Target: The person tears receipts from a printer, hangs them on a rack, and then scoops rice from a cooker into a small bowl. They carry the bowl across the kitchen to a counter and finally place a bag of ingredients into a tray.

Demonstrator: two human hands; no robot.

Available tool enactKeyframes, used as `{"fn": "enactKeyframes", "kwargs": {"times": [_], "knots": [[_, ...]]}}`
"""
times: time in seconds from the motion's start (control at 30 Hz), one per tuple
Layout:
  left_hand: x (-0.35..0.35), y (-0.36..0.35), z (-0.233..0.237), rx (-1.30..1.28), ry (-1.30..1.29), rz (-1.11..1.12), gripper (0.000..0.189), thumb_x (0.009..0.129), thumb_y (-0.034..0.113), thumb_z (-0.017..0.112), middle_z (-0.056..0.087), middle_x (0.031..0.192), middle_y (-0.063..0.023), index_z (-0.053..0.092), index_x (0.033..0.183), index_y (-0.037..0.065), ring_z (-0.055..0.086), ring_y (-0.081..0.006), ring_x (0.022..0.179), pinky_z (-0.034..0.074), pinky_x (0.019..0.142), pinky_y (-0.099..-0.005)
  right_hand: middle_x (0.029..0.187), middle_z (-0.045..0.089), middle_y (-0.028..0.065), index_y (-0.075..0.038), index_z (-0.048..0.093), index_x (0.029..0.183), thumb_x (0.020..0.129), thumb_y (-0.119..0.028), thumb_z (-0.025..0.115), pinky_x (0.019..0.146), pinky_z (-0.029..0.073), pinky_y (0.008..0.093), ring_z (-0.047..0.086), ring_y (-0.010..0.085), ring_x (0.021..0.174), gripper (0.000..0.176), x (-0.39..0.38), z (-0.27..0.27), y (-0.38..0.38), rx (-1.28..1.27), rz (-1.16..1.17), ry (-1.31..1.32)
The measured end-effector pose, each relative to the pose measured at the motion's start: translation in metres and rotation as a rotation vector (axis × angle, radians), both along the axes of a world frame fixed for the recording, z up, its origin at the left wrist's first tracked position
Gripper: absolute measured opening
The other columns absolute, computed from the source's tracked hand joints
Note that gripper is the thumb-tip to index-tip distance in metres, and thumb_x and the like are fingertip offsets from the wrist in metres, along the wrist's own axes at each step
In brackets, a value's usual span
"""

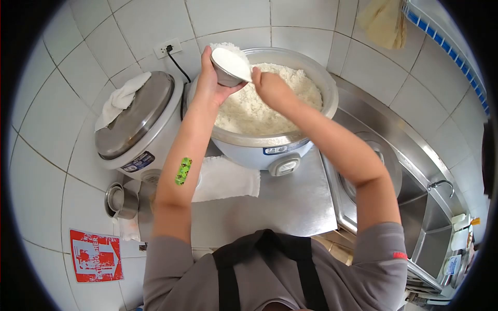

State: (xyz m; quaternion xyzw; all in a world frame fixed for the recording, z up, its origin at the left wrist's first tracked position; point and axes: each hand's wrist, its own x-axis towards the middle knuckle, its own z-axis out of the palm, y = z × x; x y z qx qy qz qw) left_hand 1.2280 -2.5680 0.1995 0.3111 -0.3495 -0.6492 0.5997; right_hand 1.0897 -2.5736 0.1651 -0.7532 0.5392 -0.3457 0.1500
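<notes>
Steel counter [280, 202] bears rice cooker [249, 147]; left hand [210, 83] cups bowl [231, 65], right hand [272, 88] fisted beside

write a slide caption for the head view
Left hand holds a rice-filled metal bowl over the open rice cooker, right hand closed beside its rim.

Red sign [96, 255] at 7 o'clock, print illegible; hanging cloth [385, 20] at 1 o'clock, cut by edge; fingertips of right hand [272, 89], hidden.
</notes>
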Motion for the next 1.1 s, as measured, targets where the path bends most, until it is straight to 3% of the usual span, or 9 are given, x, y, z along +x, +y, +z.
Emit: {"fn": "enactKeyframes", "kwargs": {"times": [0.23, 0.27, 0.43, 0.57, 0.63, 0.7, 0.8, 1.03, 1.1], "knots": [[0.008, 0.002, -0.005, -0.049, 0.083, -0.105, 0.069, 0.081, 0.058, 0.035, 0.037, 0.127, -0.0183, 0.033, 0.126, 0.006, 0.04, -0.0338, 0.115, 0.034, 0.092, -0.0514, 0.071, 0.057, 0.0269, 0.006, 0.059, 0.072, 0.09, -0.038, 0.027, 0.067, 0.044, 0.0427, 0.057, 0.0382, 0.066, 0.057, -0.019, 0.01, -0.002, -0.042, 0.082, -0.105], [0.011, -0.003, -0.006, -0.046, 0.08, -0.106, 0.069, 0.081, 0.058, 0.035, 0.037, 0.127, -0.0183, 0.033, 0.126, 0.006, 0.04, -0.0338, 0.115, 0.034, 0.092, -0.0514, 0.058, 0.052, 0.0185, 0.003, 0.055, 0.069, 0.089, -0.04, 0.029, 0.048, 0.041, 0.0391, 0.05, 0.0274, 0.046, 0.054, -0.024, 0.013, -0.003, 0.135, 0.016, -0.255], [0.002, -0.004, -0.006, -0.065, 0.125, -0.187, 0.067, 0.08, 0.058, 0.036, 0.036, 0.126, -0.0174, 0.033, 0.125, 0.008, 0.038, -0.0336, 0.115, 0.035, 0.089, -0.0536, 0.049, 0.039, 0.0033, -0.005, 0.041, 0.064, 0.09, -0.038, 0.028, 0.033, 0.027, 0.0295, 0.032, 0.0129, 0.036, 0.044, -0.037, -0.001, -0.022, 0.818, 0.135, -0.745], [-0.008, -0.004, -0.005, 0.01, 0.105, -0.129, 0.065, 0.081, 0.055, 0.037, 0.036, 0.128, -0.0169, 0.034, 0.125, 0.008, 0.037, -0.0347, 0.116, 0.036, 0.09, -0.0534, 0.057, 0.052, 0.0166, 0.002, 0.05, 0.079, 0.09, -0.035, 0.029, 0.043, 0.043, 0.038, 0.051, 0.0269, 0.045, 0.044, -0.021, -0.009, -0.013, 0.335, -0.031, -0.252], [-0.01, -0.009, -0.001, 0.033, 0.0, -0.072, 0.065, 0.08, 0.055, 0.04, 0.035, 0.128, -0.0169, 0.034, 0.125, 0.008, 0.038, -0.0344, 0.116, 0.036, 0.089, -0.0529, 0.061, 0.054, 0.022, 0.004, 0.053, 0.078, 0.09, -0.035, 0.028, 0.053, 0.047, 0.0392, 0.057, 0.0336, 0.054, 0.048, -0.017, -0.03, -0.022, -0.265, -0.096, 0.1], [-0.009, -0.007, -0.003, 0.019, 0.03, -0.084, 0.065, 0.079, 0.055, 0.041, 0.035, 0.128, -0.0169, 0.035, 0.125, 0.009, 0.038, -0.0352, 0.115, 0.037, 0.089, -0.0523, 0.057, 0.052, 0.019, 0.004, 0.052, 0.08, 0.09, -0.033, 0.029, 0.045, 0.044, 0.0387, 0.052, 0.0291, 0.045, 0.044, -0.028, -0.024, -0.03, -0.261, -0.077, 0.079], [0.009, -0.014, -0.001, -0.016, 0.104, -0.201, 0.066, 0.078, 0.055, 0.043, 0.034, 0.129, -0.0175, 0.036, 0.125, 0.009, 0.038, -0.0381, 0.114, 0.038, 0.087, -0.0511, 0.045, 0.031, -0.0006, -0.007, 0.044, 0.071, 0.089, -0.032, 0.033, 0.029, 0.019, 0.0254, 0.023, 0.0087, 0.032, 0.032, -0.056, 0.003, -0.031, 0.664, 0.306, -0.692], [0.018, -0.02, -0.017, 0.141, 0.127, -0.528, 0.071, 0.076, 0.06, 0.045, 0.035, 0.127, -0.0201, 0.036, 0.126, 0.011, 0.036, -0.0472, 0.111, 0.043, 0.079, -0.0465, 0.046, 0.026, -0.0044, -0.013, 0.037, 0.065, 0.088, -0.03, 0.032, 0.029, 0.013, 0.0195, 0.016, 0.0037, 0.033, 0.029, -0.059, 0.052, -0.027, 0.673, 0.285, -0.266], [0.02, -0.022, -0.019, 0.145, 0.078, -0.433, 0.069, 0.077, 0.06, 0.043, 0.036, 0.127, -0.0199, 0.037, 0.126, 0.011, 0.036, -0.0447, 0.111, 0.042, 0.08, -0.0474, 0.048, 0.041, 0.0041, -0.008, 0.047, 0.066, 0.089, -0.034, 0.03, 0.033, 0.03, 0.0268, 0.036, 0.0123, 0.034, 0.039, -0.05, 0.059, -0.019, 0.618, 0.245, -0.026]]}}
